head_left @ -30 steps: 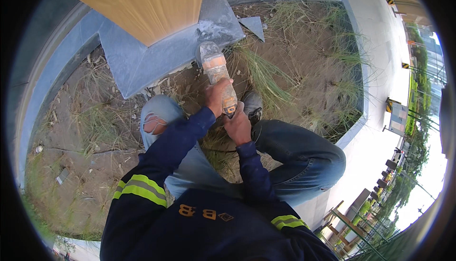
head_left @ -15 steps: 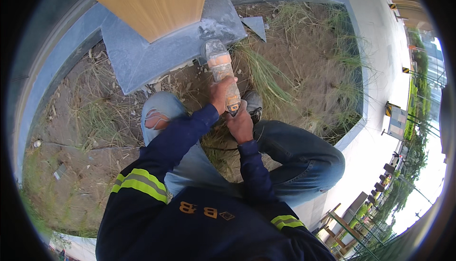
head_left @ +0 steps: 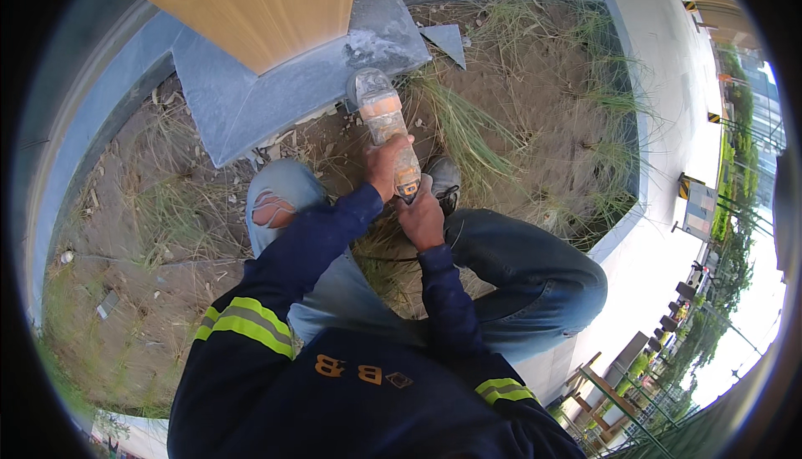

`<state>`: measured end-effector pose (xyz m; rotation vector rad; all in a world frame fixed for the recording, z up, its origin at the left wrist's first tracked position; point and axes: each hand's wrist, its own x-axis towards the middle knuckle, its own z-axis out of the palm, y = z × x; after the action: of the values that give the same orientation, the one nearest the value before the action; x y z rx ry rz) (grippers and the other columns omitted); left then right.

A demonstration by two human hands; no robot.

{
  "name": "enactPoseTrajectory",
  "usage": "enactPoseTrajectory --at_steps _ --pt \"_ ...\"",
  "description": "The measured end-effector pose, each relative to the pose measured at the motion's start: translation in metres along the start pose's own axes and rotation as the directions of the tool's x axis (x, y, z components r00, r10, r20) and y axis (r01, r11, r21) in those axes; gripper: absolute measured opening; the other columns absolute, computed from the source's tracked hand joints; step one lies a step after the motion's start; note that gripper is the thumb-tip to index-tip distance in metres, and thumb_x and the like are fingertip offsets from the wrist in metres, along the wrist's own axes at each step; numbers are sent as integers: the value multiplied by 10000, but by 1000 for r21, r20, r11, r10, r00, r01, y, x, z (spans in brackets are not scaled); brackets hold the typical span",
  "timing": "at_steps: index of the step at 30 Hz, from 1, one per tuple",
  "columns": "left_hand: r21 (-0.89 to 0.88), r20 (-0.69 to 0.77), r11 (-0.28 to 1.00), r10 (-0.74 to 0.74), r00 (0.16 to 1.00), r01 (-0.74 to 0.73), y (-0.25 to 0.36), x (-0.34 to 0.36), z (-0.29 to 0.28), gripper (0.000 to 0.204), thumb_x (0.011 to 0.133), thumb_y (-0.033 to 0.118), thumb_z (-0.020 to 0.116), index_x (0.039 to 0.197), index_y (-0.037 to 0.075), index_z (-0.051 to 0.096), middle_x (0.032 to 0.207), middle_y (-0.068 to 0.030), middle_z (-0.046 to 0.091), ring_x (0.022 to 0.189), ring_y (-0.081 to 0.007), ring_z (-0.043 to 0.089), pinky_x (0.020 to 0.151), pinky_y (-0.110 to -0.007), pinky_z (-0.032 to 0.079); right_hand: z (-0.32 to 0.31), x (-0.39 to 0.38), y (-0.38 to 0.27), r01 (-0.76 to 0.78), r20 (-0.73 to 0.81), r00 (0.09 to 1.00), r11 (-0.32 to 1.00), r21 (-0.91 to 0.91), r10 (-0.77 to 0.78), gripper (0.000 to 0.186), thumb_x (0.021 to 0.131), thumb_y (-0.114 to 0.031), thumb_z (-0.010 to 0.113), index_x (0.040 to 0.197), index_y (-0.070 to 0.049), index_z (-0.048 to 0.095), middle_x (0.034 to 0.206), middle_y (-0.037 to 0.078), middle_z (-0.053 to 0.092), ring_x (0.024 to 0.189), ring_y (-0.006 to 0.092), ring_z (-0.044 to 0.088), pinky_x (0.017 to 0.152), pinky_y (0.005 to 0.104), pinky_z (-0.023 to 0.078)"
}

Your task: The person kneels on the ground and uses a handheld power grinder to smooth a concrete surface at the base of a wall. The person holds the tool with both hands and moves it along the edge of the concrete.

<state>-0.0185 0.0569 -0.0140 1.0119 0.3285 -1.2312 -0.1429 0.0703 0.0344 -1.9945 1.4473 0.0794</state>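
Both hands closed round a dusty orange grinder [head_left: 386, 125]: left hand [head_left: 386, 167] on its body, right hand [head_left: 422, 217] at the near end. Its disc sits at the edge of the grey stone slab [head_left: 276, 91], w/ pale dust there. Judging by that, cutting's begun, slab edge not finished

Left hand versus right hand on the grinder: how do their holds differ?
The left hand wraps the orange angle grinder mid-body, nearer the disc; the right hand holds its rear end, nearer the person. The left forearm stretches out farther, while the right stays tucked close by the knee. Both wear dark blue sleeves and have a closed grip on the tool.
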Motion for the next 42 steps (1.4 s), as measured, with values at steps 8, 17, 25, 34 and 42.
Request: enactPoseTrajectory --at_steps 8,17,25,34,42 --pt "82 85 996 36 996 -43 -10 14 32 274 771 171 827 957 24 690 785 -67 662 617 -189 645 564 -364 526 -1 12 22 0 -168 986 997 78 13 522 835 -222 764 1199 -35 440 918 318 697 896 520 678 748 573 538" --pt "-5 -1 999 31 1000 -31 5 -9 -17 270 785 198 818 942 34 673 776 -71 657 612 -198 653 569 -370 541 8 -9 -11 -9 -23 1000 1000 3 9 504 836 -204 754 1196 -56 433 898 301 702 898 511 679 746 571 537" --pt "43 10 999 29 1000 -29 -3 -4 6 279 776 205 818 944 25 687 767 -61 645 618 -187 641 570 -365 528 4 -3 4 -25 -63 998 999 34 27 517 857 -228 753 1212 -47 424 926 304 704 924 515 676 765 579 528" --pt "10 68 999 30 997 -31 1 -7 -6 299 782 217 822 967 27 682 802 -68 664 639 -193 657 582 -360 539 10 -10 0 -23 -77 997 999 26 25 549 845 -213 773 1238 -51 426 924 298 711 915 509 683 754 577 538" --pt "-18 -66 998 53 996 -54 6 -22 -31 274 787 214 809 940 28 679 787 -88 665 638 -215 675 588 -386 554 11 -22 -18 1 42 999 999 -32 0 534 846 -225 774 1227 -60 438 932 301 709 914 507 684 776 588 532"
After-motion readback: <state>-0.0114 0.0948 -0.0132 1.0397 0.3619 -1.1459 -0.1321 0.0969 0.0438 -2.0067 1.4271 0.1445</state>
